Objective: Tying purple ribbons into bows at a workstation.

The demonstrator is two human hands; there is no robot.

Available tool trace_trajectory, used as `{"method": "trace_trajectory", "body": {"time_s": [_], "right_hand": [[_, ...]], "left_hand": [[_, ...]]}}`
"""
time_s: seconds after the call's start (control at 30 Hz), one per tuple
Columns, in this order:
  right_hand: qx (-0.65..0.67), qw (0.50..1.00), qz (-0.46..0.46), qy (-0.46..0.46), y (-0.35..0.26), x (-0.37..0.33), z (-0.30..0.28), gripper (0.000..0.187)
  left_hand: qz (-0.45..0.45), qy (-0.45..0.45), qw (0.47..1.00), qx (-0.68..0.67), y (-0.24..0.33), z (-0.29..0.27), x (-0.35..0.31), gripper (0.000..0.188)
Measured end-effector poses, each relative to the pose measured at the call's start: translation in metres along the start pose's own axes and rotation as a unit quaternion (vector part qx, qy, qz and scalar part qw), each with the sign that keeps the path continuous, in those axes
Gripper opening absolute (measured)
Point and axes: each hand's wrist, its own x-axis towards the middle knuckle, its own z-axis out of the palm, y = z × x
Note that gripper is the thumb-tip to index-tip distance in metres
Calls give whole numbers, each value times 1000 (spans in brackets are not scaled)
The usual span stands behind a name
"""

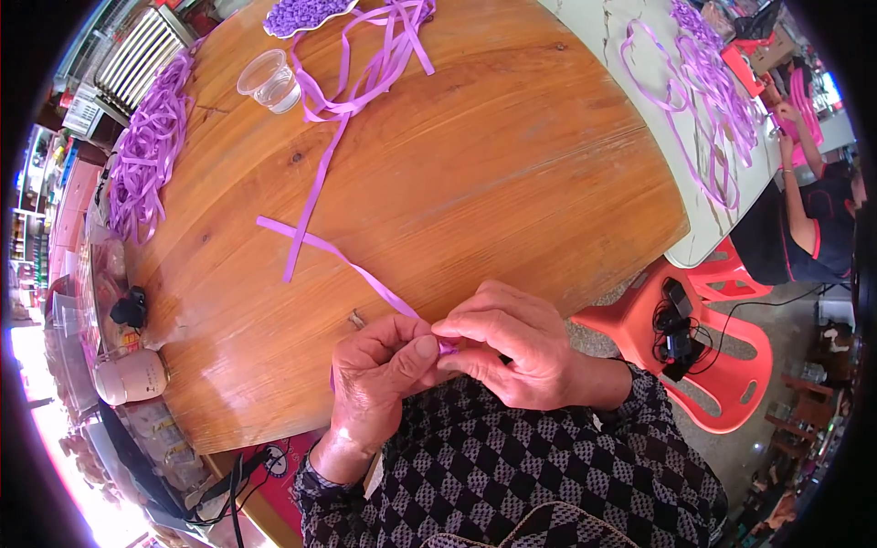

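Both hands meet at the near edge of the wooden table, fingertips almost touching. My left hand pinches a purple ribbon, whose free end runs up and left across the tabletop. Thumb and fingers of my right hand close on the same ribbon, where a small bunched purple bit shows between the hands; its exact form is hidden by the fingers. Farther off, a loose heap of purple ribbon lies beside a clear plastic cup. Behind it stands a white dish of small purple pieces.
The wooden table spans the middle. A big ribbon pile hangs at its left edge, above a pink-white jar. More ribbon covers a white table at right, where another person works. An orange chair holds black cables.
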Motion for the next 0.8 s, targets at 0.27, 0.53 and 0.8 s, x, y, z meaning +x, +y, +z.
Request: {"method": "trace_trajectory", "body": {"time_s": [0.27,0.53,0.8], "right_hand": [[21,1000,19,-3,5,-4,-1,34],[35,997,65,-33,-4,-1,-2,38],[15,999,29,-4,2,-1,3,34]], "left_hand": [[2,-15,999,28,3,-1,-1,15],[-22,30,999,-40,-5,-2,3,13],[-27,37,996,-80,-6,5,5,12]]}}
